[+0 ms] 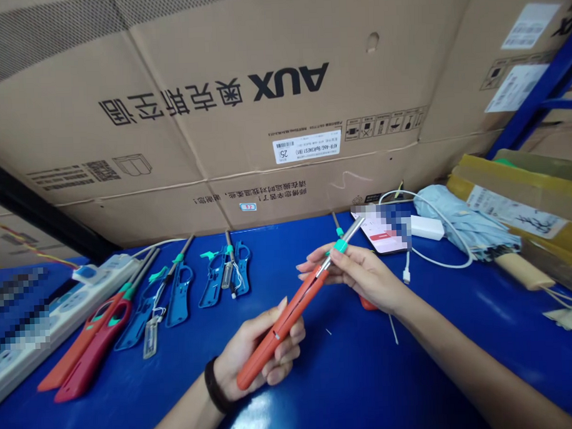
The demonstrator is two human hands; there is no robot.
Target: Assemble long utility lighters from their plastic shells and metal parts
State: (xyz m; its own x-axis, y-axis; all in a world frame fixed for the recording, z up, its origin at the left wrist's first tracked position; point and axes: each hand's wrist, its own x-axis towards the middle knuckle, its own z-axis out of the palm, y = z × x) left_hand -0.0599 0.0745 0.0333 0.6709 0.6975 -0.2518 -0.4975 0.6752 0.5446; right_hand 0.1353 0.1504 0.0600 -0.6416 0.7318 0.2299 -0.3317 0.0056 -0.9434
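An orange long-nosed gas lighter [281, 324] is held tilted above the blue table [188, 380], its metal tube pointing up and right. My left hand [257, 350] wraps round the handle's lower part. Near the green collar [340, 245], my right hand [358, 271] grips the upper end. A dark gap runs along the handle's seam, so its halves stand slightly apart. Behind my right hand, part of another orange piece [368, 304] shows; the rest is hidden. Left of my hands lie a red lighter [91, 353], an orange lighter [68, 358] and opened blue lighter shells [179, 299] with inner parts.
A white power strip [59, 322] runs along the left edge. A large cardboard box [217, 135] stands behind the table. At the right are a phone [385, 239], a white charger [427, 227] with cable, a folded light-blue umbrella [464, 217] and a yellow-taped box [524, 193].
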